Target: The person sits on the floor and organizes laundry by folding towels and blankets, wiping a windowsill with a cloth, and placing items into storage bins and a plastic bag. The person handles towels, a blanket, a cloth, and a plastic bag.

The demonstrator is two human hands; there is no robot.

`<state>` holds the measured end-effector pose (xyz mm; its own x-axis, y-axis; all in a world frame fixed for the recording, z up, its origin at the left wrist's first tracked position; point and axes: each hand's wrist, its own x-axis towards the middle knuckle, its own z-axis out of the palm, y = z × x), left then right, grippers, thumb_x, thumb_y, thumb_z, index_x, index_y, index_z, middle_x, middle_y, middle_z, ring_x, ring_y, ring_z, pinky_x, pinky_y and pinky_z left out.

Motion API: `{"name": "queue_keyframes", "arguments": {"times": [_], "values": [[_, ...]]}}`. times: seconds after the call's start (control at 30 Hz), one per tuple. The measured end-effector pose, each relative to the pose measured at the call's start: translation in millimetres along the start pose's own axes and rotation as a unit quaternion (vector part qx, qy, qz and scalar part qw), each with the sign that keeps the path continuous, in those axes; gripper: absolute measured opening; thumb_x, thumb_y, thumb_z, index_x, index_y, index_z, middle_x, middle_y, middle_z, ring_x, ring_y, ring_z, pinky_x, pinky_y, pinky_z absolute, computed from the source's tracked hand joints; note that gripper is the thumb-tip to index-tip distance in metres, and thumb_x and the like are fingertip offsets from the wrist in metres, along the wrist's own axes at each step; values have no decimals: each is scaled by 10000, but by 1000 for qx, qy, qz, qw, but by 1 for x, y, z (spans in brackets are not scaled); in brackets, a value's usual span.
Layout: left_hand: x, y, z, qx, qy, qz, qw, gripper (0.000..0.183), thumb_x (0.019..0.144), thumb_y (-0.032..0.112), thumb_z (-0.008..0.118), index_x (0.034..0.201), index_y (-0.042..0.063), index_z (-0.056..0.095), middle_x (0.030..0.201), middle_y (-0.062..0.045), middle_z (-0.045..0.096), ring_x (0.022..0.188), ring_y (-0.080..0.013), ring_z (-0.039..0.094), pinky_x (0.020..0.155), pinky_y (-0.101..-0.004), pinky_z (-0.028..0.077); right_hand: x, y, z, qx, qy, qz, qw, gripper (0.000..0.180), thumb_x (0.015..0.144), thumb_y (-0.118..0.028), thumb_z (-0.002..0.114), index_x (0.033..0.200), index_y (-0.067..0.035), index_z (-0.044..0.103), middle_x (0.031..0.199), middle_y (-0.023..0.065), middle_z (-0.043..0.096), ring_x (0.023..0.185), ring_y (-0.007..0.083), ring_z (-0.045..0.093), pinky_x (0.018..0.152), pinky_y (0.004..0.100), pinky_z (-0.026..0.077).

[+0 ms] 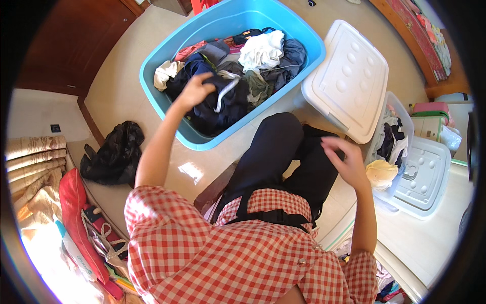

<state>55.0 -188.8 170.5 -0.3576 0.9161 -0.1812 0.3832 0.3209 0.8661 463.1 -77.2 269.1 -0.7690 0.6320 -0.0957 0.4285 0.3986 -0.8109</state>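
Observation:
A large blue plastic tub [152, 102] stands on the floor before me with mixed clothes in it. Over dark navy and black clothing [220, 117] at its left side is my left hand [196, 91], fingers spread; whether it touches the cloth cannot be told. A white drawstring or strap [226, 93] lies on that clothing beside the hand. White crumpled cloth [262, 51] rests toward the tub's right, and a cream cloth [167, 74] at the left end. My right hand [345, 157] is above my right thigh, slightly blurred, fingers apart, holding nothing.
A lidded white storage box [349, 76] stands right of the tub. Beyond it, a clear plastic bin [404, 133] holds clothes, with a lid [425, 178] beside it on a white surface. A black plastic bag [117, 155] lies on the left floor, near a red bag [78, 224].

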Motion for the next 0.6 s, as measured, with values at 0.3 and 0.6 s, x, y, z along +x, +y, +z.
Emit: {"name": "queue_keyframes", "arguments": {"times": [0.3, 0.6], "values": [[-28, 157, -43, -494, -32, 117, 861, 447, 748, 135, 626, 1159, -21, 544, 1076, -129, 630, 931, -205, 625, 884, -305, 489, 134, -62, 46, 155, -45, -58, 985, 807, 773, -145, 722, 1426, -81, 252, 1311, 150, 460, 1095, 226, 518, 935, 331, 408], [22, 201, -9, 103, 87, 340, 931, 423, 744, -26, 627, 1142, 107, 577, 1070, -84, 610, 938, -244, 610, 834, -342, 479, 96, 9, -61, 519, 199, -40, 830, 307, 827, -62, 537, 1115, 42, 561, 1084, 109, 615, 997, 191, 583, 906, 310, 452]]}}
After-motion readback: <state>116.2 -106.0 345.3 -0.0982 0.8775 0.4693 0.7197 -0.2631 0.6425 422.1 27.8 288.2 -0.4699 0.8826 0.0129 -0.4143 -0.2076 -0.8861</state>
